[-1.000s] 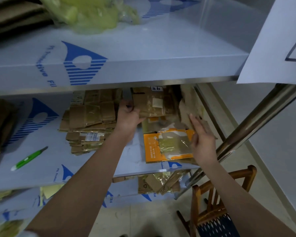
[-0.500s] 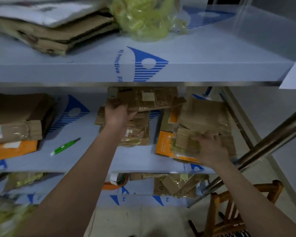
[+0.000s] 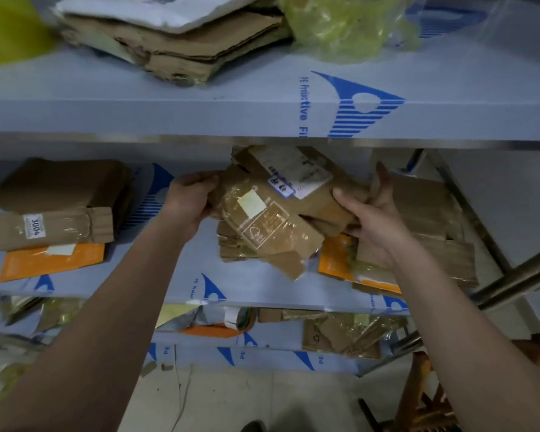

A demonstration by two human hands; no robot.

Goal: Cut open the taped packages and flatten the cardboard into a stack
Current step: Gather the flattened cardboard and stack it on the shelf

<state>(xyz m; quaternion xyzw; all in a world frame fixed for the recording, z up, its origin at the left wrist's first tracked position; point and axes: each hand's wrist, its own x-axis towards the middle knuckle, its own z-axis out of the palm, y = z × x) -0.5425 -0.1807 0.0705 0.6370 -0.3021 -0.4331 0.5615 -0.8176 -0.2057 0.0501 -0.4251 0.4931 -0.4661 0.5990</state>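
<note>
Item: stack of flattened cardboard (image 3: 272, 219), taped and labelled, tilted above the middle shelf (image 3: 181, 275). My left hand (image 3: 189, 199) grips its left end; my right hand (image 3: 371, 219) grips its right end, thumb on top. Beside it, on that shelf: orange envelope (image 3: 334, 260), to its right.

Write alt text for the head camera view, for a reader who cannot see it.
Both hands, left hand and right hand, grip a bundle of flattened, taped cardboard above the middle shelf of a rack wrapped in blue-printed film. More flat cardboard lies on the top shelf, and an orange envelope sits at the left.
</note>
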